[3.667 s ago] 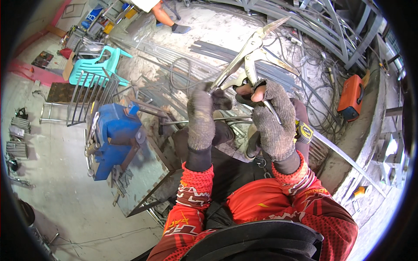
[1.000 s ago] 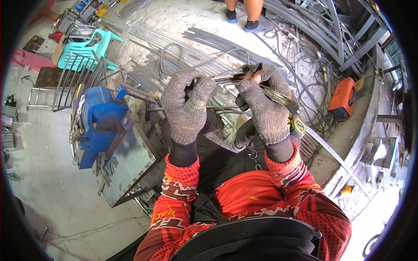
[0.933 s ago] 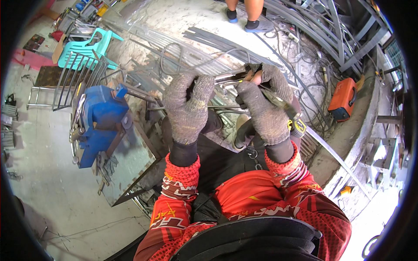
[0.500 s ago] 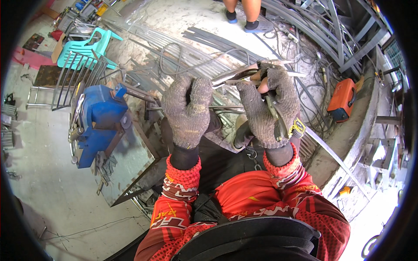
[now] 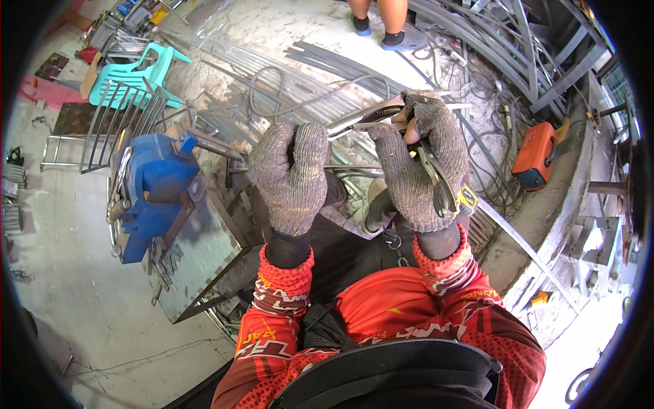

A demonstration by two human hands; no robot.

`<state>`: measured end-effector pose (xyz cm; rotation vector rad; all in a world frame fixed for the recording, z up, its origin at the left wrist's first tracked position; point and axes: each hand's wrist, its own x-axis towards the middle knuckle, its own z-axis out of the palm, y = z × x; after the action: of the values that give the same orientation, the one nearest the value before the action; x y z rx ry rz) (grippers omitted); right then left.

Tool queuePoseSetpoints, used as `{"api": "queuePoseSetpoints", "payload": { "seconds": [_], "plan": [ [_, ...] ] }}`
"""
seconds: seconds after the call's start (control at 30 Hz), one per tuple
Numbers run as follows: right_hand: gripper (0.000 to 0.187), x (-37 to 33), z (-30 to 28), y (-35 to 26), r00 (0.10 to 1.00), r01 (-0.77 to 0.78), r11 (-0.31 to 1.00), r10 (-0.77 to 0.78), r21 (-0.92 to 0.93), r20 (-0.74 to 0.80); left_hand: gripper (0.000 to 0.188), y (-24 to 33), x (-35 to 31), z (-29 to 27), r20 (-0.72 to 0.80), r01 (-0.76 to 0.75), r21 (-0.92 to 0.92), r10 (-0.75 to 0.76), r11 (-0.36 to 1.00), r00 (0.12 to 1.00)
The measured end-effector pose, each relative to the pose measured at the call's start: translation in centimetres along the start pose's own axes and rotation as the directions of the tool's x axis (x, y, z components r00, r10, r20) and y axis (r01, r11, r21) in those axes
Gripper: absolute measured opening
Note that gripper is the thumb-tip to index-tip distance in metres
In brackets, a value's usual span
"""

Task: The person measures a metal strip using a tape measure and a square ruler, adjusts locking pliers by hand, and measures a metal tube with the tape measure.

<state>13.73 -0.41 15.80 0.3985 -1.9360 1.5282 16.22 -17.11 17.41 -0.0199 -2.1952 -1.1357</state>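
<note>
Both my hands wear grey knit work gloves and are raised in front of my lap. My left hand (image 5: pixel 291 176) is closed in a fist, with the near end of a thin, shiny metal strip (image 5: pixel 361 120) meeting its right side. Over in my right hand (image 5: pixel 428 163), the fingers are curled round a pair of metal pliers (image 5: pixel 436 178); their curved handles lie along the palm. The strip runs across to the fingertips of this hand, where the pliers' jaws are mostly hidden. A thin rod (image 5: pixel 353 168) lies below, between the hands.
A blue bench vise (image 5: pixel 160 170) stands on a metal plate (image 5: pixel 204 255) at my left. Behind it is a turquoise plastic chair (image 5: pixel 139 78). Metal bars and a cable (image 5: pixel 279 78) cover the floor ahead. An orange machine (image 5: pixel 535 157) sits right; another person's feet (image 5: pixel 395 41) are far ahead.
My left hand has shifted slightly left. The pliers' handles have turned a little in my right hand and look more spread, and the strip has moved slightly with the hands.
</note>
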Motion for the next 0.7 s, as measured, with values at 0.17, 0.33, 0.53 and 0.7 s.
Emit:
{"api": "queuePoseSetpoints", "payload": {
  "seconds": [0.17,0.33,0.53,0.7],
  "plan": [
    [0.027,0.4,-0.5,-0.3,0.998,0.011,1.0,-0.011,-0.001,0.056,0.019,-1.1,0.0,-0.2,-0.003,-0.049,0.025,0.05,0.998,0.999],
    [0.026,0.4,-0.3,-0.2,0.998,0.014,0.999,-0.016,0.048,0.055,0.021,-0.7,0.8,-0.4,-0.087,-0.138,0.019,0.139,0.99,0.986],
    [0.026,0.7,-0.5,-0.6,0.999,0.01,1.0,-0.01,0.015,0.039,0.016,-0.5,0.4,-0.9,-0.037,-0.144,0.072,0.147,0.987,0.988],
    [0.027,0.8,-0.5,-0.1,0.995,0.067,0.997,-0.07,0.05,0.076,0.015,0.5,0.5,-1.7,0.022,-0.153,0.094,0.152,0.984,0.988]
  ]
}}
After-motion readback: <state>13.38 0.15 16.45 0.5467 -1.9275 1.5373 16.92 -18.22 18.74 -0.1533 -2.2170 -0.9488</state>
